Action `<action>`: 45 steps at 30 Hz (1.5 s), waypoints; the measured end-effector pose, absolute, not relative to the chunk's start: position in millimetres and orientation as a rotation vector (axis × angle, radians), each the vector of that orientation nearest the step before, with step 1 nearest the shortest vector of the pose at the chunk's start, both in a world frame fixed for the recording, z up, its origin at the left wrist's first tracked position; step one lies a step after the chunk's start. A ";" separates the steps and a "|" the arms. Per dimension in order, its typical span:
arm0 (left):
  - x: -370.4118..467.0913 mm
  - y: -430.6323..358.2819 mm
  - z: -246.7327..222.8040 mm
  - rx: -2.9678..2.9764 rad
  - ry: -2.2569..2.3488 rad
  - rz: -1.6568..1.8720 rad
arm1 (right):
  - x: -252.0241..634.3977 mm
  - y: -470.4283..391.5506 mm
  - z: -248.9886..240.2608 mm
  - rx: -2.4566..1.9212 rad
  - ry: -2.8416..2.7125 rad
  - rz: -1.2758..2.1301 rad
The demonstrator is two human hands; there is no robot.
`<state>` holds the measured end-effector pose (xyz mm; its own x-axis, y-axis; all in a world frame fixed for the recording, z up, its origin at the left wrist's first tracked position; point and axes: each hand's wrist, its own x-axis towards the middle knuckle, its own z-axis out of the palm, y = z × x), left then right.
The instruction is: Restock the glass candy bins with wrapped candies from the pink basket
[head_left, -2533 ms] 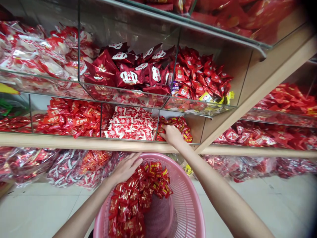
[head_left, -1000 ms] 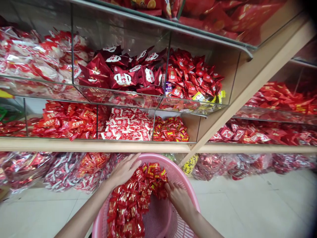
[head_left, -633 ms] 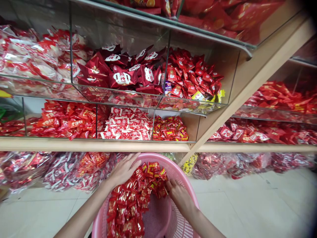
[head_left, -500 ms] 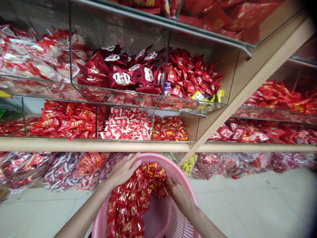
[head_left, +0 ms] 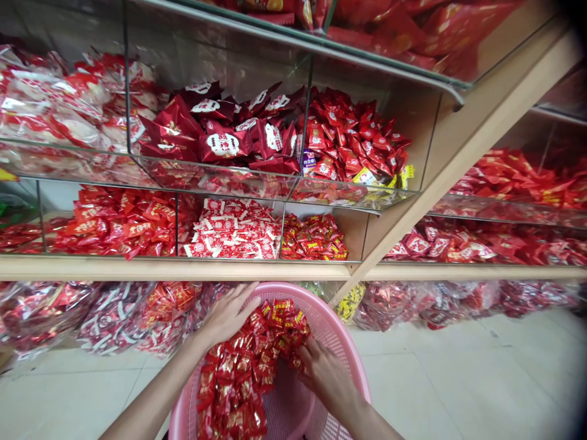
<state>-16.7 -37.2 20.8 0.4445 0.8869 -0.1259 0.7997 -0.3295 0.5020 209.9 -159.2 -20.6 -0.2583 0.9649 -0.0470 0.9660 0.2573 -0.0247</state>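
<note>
A round pink plastic basket (head_left: 337, 327) holds red and gold wrapped candies (head_left: 238, 373) heaped on its left and far side. My left hand (head_left: 227, 315) lies over the basket's far left rim, palm down with its fingers stretched, and holds nothing. Inside the basket, my right hand (head_left: 328, 373) reaches in from the right, its fingertips against the right edge of the candy heap. Those fingers are apart and slightly bent, with nothing held between them. Part of the basket's bottom shows below the heap.
Glass-fronted shelf bins above hold maroon packets (head_left: 224, 143), small red packets (head_left: 351, 137), red-and-white candies (head_left: 233, 229) and red-yellow candies (head_left: 314, 237). A wooden shelf edge (head_left: 137, 267) runs just behind the basket. Filled plastic bags (head_left: 114, 318) sit beneath it on the tiled floor.
My right hand has moved a little left, further over the candies. My left hand has stayed in place on the rim.
</note>
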 end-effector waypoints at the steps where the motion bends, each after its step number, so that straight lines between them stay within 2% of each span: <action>1: -16.7 -36.9 20.2 2.209 1.414 0.234 | 206.4 -160.2 -24.3 1.901 2.434 -0.077; 7: -16.9 -37.1 19.1 2.253 1.405 0.243 | 197.8 -158.0 -48.8 1.891 2.391 0.011; 12: -17.5 -37.2 19.5 2.246 1.394 0.250 | 205.1 -157.5 -31.4 2.014 2.418 -0.120; 17: -16.7 -36.5 19.7 2.235 1.413 0.244 | 227.1 -151.6 -11.6 2.118 2.265 -0.016; 24: -14.9 -39.5 25.2 2.221 1.419 0.231 | 227.4 -146.7 -30.0 2.106 2.095 0.139; 32: -15.9 -38.9 21.3 2.257 1.419 0.265 | 224.2 -147.1 -37.1 2.109 2.087 0.128; 35: -16.1 -37.8 15.6 2.266 1.431 0.271 | 226.3 -141.2 -13.0 2.143 2.130 0.075; 39: -16.0 -37.4 11.8 2.295 1.423 0.307 | 233.7 -117.7 48.4 2.271 2.231 0.028; 45: -17.3 -36.9 12.3 2.304 1.423 0.320 | 258.3 -39.4 117.1 2.317 2.731 0.248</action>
<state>-17.3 -36.9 12.3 0.4520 0.8918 -0.0204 0.7972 -0.3935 0.4579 258.3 -39.4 117.1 -0.1091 0.9035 0.4145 0.9634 0.1988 -0.1797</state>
